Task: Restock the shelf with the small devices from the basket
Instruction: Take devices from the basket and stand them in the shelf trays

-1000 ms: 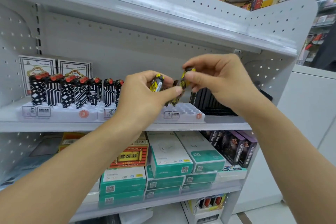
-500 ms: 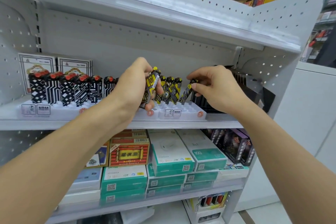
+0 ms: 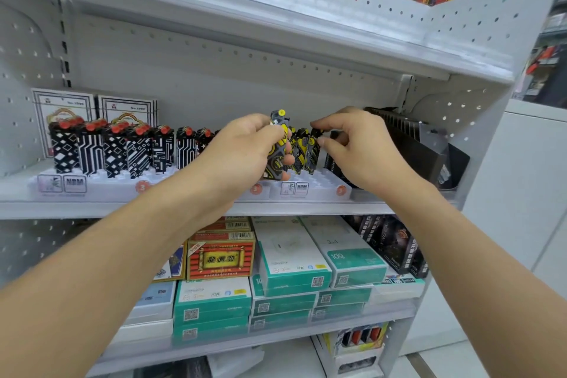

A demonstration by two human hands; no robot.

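My left hand (image 3: 245, 147) grips a small black-and-yellow device (image 3: 278, 144) upright over the white slotted tray (image 3: 310, 189) on the middle shelf. Beside it, a few more black-and-yellow devices (image 3: 302, 149) stand in the tray's slots. My right hand (image 3: 356, 144) pinches the top of the rightmost device (image 3: 315, 147) with thumb and forefinger. The basket is out of view.
A row of black-and-white devices with red caps (image 3: 122, 147) fills another white tray (image 3: 92, 186) at the left. Two white boxes (image 3: 92, 107) stand behind them. A black rack (image 3: 408, 144) sits at the right. Teal and red boxes (image 3: 291, 267) fill the shelf below.
Both hands came down from in front of the shelf to the tray. The device in my right hand now stands at the right end of the row; my left hand's device is lower.
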